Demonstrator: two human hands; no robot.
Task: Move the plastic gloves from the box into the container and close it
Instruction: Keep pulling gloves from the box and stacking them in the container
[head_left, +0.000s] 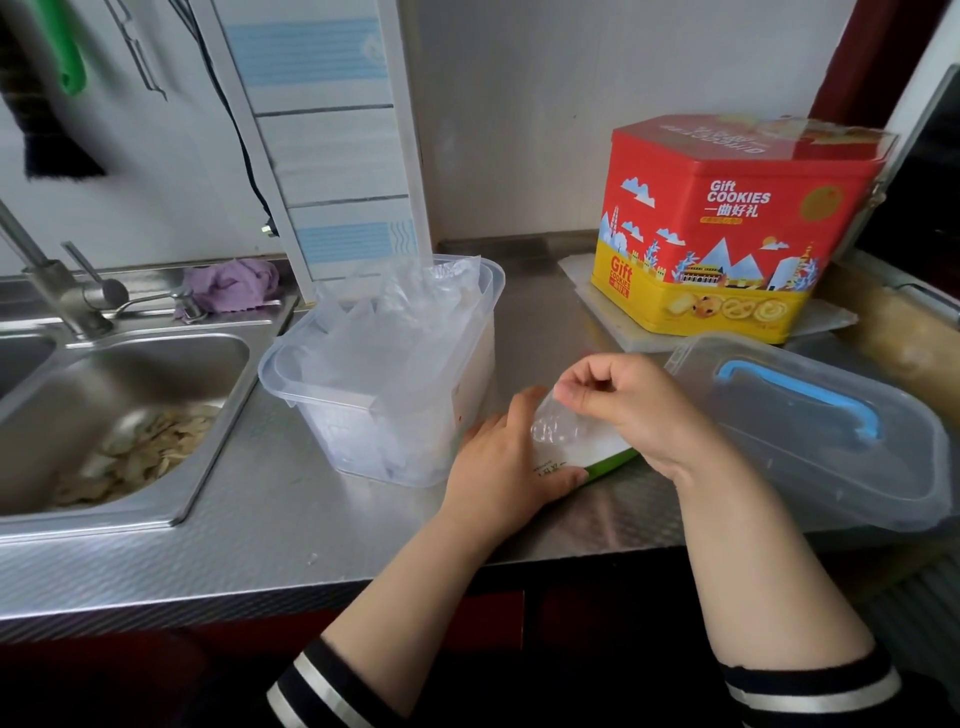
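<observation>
My right hand (618, 400) has its fingers (582, 397) curled tight, pinching a thin clear glove (558, 428) at its crumpled top where it comes out of the box (587, 462). My left hand (506, 462) lies over the near end of that box, thumb along its printed side, holding it down on the tabletop (260, 519).

The glove, I judge, weighs almost nothing; it is limp film, slick, and likely to cling to its neighbours, so a pinch on the bunched edge is the sensible hold, with the box pressed flat so it does not lift along. It should not break, though it may tear if snagged on the opening.

The box lies flat with its long axis running from my left hand out toward the right and slightly away; the green edge faces me. The glove rises from its top, with no clear direction of its own.

Just to the left stands the open container (291, 384), already stuffed with crumpled clear plastic (395, 332) rising past its rim. Its lid (810, 447), with a blue handle (802, 400), lies flat to my right, handle up.
</observation>
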